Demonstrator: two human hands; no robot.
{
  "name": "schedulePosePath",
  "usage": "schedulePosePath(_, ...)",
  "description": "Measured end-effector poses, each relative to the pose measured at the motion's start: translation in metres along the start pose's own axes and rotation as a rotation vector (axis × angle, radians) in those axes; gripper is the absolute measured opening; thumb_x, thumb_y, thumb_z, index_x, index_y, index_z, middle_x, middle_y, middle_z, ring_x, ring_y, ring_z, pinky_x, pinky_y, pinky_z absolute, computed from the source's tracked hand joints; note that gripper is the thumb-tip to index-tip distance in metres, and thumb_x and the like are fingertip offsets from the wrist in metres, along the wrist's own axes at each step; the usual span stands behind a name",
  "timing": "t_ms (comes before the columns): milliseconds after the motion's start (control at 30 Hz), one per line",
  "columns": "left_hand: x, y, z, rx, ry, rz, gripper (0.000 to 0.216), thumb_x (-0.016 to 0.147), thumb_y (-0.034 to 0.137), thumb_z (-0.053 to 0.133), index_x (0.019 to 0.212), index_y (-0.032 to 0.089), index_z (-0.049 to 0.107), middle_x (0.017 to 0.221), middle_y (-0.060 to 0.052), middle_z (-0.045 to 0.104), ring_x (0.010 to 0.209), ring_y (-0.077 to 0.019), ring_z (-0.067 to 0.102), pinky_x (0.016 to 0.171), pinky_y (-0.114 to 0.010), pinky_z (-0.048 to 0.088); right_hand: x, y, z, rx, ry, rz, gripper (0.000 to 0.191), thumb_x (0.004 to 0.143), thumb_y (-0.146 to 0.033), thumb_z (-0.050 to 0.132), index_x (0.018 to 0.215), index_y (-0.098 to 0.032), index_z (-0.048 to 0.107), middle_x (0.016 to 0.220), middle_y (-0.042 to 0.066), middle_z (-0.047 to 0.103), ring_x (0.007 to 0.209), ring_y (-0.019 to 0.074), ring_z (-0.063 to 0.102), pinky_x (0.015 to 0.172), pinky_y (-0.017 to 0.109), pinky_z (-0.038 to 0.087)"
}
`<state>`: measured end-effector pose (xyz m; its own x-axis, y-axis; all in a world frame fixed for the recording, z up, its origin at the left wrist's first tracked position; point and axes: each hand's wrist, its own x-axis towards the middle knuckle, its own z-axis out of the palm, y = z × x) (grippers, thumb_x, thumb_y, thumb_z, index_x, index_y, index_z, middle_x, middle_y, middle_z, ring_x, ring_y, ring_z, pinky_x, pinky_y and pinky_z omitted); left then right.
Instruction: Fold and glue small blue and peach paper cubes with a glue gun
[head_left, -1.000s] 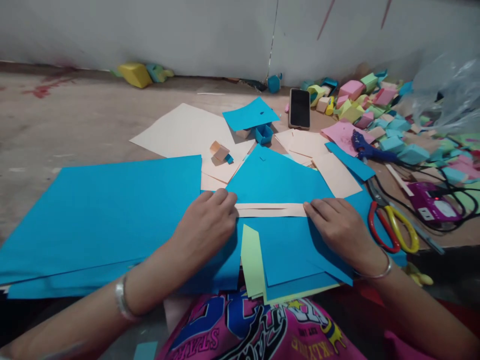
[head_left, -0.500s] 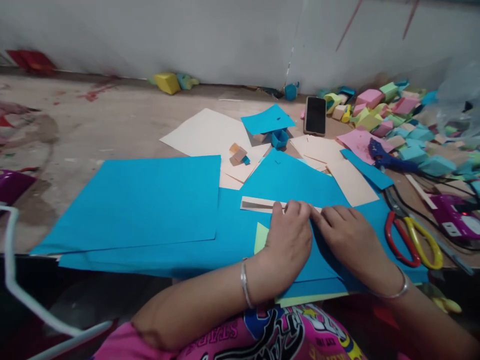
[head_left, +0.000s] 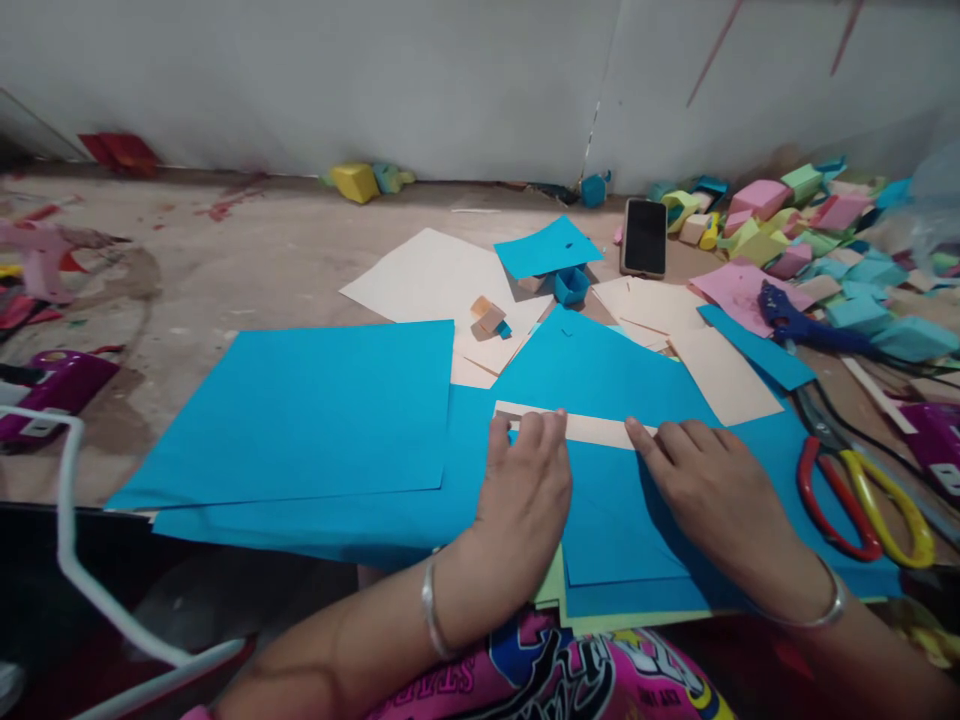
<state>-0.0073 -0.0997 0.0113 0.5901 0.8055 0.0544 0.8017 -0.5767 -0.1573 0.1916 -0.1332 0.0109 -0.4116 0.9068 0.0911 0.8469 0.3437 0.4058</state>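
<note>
A narrow peach paper strip [head_left: 592, 428] lies flat across a stack of blue paper sheets [head_left: 600, 370] in front of me. My left hand [head_left: 525, 490] presses on the strip's left part with fingers close together and laid flat. My right hand [head_left: 712, 490] rests on the blue sheet, its fingertips pressing on the strip's right end. Neither hand grips anything. A light green sheet [head_left: 553, 585] peeks out under the blue stack near my lap.
A large blue sheet [head_left: 300, 410] lies to the left. Red and yellow scissors [head_left: 862, 495] and a blue glue gun [head_left: 795, 318] sit at the right, a phone [head_left: 645, 236] behind. Several coloured paper boxes [head_left: 795, 220] are piled at the back right. A purple device [head_left: 52, 385] with a white cable is at far left.
My left hand slid leftward along the peach strip, from beside my right hand to the strip's left part. The view panned further left.
</note>
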Motion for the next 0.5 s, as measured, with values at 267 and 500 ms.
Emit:
schedulePosePath(267,-0.011,-0.026,0.002,0.038,-0.027,-0.139,0.044,0.091,0.006,0.042,0.135,0.008,0.05,0.104,-0.012,0.06,0.093,-0.0276,0.049,0.081,-0.047,0.042,0.0,0.001,0.003,-0.004,0.003,-0.005,0.046,0.086,-0.003,0.052,0.13,-0.014,0.06,0.08,0.008,0.06,0.075,0.0241,0.051,0.064,0.036,0.031)
schedulePosePath(500,-0.007,-0.038,-0.001,0.034,-0.033,-0.201,0.034,0.09,0.007,0.041,0.118,0.007,0.061,0.098,-0.013,0.06,0.091,-0.0292,0.051,0.078,-0.047,0.044,0.001,-0.001,0.001,-0.002,0.007,0.003,0.045,0.087,-0.004,0.052,0.13,-0.013,0.059,0.081,0.008,0.06,0.077,0.024,0.051,0.064,0.035,0.032)
